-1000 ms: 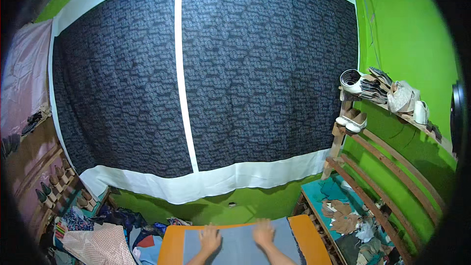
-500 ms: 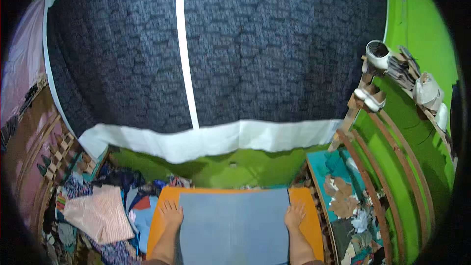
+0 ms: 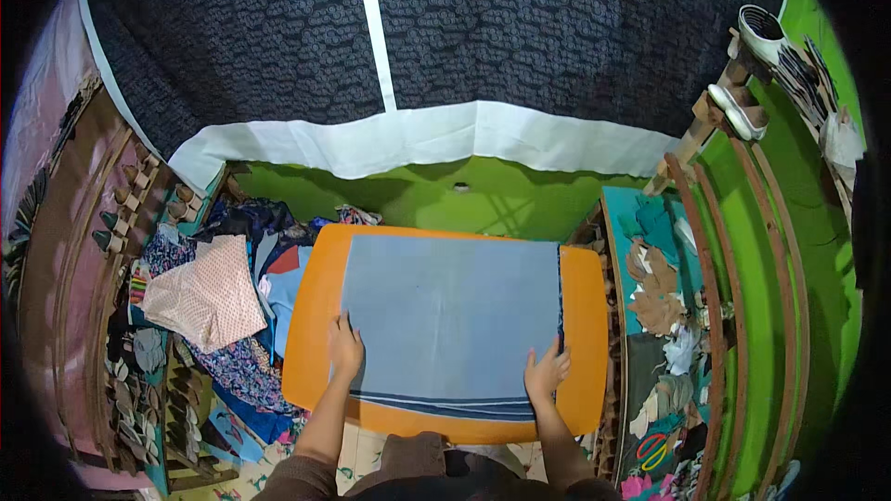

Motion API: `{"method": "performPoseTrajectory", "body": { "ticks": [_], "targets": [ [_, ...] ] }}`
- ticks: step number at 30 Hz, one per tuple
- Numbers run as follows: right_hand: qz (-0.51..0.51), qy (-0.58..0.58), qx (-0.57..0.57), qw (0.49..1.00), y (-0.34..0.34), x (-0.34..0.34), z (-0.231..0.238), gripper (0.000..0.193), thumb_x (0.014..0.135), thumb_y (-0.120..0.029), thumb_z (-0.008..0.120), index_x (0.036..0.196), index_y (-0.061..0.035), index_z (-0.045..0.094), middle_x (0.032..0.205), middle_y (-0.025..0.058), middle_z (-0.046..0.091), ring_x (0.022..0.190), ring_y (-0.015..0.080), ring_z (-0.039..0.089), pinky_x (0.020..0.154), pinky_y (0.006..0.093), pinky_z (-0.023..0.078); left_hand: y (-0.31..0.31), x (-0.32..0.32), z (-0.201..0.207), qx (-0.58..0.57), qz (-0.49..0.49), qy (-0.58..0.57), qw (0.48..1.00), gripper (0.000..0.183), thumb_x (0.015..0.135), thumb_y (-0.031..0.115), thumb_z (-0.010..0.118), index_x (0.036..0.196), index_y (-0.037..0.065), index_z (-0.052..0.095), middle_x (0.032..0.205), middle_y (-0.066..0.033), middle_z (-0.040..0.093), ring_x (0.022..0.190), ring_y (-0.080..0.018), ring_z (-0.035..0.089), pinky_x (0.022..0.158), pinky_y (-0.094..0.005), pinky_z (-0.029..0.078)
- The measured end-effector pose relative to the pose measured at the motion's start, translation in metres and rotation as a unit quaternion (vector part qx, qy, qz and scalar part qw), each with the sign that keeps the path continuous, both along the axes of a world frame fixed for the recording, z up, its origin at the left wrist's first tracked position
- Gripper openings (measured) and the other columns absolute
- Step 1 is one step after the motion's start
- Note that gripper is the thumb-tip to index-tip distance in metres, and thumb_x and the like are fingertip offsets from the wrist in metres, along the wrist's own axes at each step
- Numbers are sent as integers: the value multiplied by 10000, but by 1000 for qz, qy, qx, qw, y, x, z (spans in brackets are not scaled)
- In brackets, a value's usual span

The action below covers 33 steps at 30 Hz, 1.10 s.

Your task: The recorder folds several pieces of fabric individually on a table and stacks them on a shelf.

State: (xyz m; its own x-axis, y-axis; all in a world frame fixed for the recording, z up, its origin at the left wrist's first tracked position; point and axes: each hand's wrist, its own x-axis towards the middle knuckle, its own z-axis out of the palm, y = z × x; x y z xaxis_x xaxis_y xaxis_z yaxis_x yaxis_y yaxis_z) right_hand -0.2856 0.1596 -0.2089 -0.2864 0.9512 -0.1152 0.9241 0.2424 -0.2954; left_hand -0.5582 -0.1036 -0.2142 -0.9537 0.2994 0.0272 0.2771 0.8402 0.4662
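Note:
A folded grey-blue cloth (image 3: 445, 315) lies flat across an orange table (image 3: 585, 315). Layered dark and pale edges show along its near side, and a dark strip runs down its right side. My left hand (image 3: 346, 350) rests at the cloth's left edge toward the near corner, fingers extended. Over the lower right edge is my right hand (image 3: 546, 374), its fingers and thumb apart. Neither hand appears to grip the cloth.
Piled clothes with a pale pink garment (image 3: 209, 292) lie left of the table. To the right, a teal shelf (image 3: 617, 213) carries fabric scraps and scissors (image 3: 652, 451) with coloured handles. Wooden shoe racks (image 3: 775, 250) stand at both sides; a dark curtain (image 3: 557, 37) hangs ahead.
The view has tipped downward, bringing the table's near edge and my lap into sight. Both hands have moved from the cloth's far side edges back toward me, along its sides.

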Motion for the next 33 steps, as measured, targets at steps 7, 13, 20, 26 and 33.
{"method": "performPoseTrajectory", "body": {
  "ticks": [7,13,20,26,33],
  "targets": [
    [-53,123,-194,972,60,10,-14,548,760,-177,619,1247,-3,437,1228,266,471,1141,396,452,929,416,381,-14,-24,-6,38,38,-82,995,490,764,71,624,1199,-20,419,1100,-253,538,1018,-396,526,858,-437,415],
    [15,97,-21,995,124,-22,23,470,779,-93,565,1239,-68,471,1117,189,557,1133,337,463,987,467,274,-1,51,29,-108,-61,-193,973,762,725,95,600,1327,-40,154,928,-296,588,882,-427,587,756,-462,463],
    [43,87,149,984,101,-53,9,466,839,-151,505,1296,-114,426,1339,170,378,1265,339,290,1027,529,155,35,169,48,-214,-209,-244,922,389,835,115,423,1159,-100,403,796,-292,607,733,-405,616,642,-474,476],
    [182,2,52,982,-5,-19,-14,482,903,-323,410,1360,-179,364,1435,160,248,1333,342,184,1055,561,103,76,118,55,-165,-347,-63,921,306,799,302,568,990,63,577,856,-152,618,788,-326,598,681,-425,482],
    [-42,54,52,996,-35,45,-20,541,878,-300,488,1351,-79,346,1415,230,212,1303,363,226,1052,524,166,121,18,7,-114,-375,45,919,523,812,368,563,1228,69,456,1233,-187,432,1145,-360,394,946,-455,333]
  ]
}}
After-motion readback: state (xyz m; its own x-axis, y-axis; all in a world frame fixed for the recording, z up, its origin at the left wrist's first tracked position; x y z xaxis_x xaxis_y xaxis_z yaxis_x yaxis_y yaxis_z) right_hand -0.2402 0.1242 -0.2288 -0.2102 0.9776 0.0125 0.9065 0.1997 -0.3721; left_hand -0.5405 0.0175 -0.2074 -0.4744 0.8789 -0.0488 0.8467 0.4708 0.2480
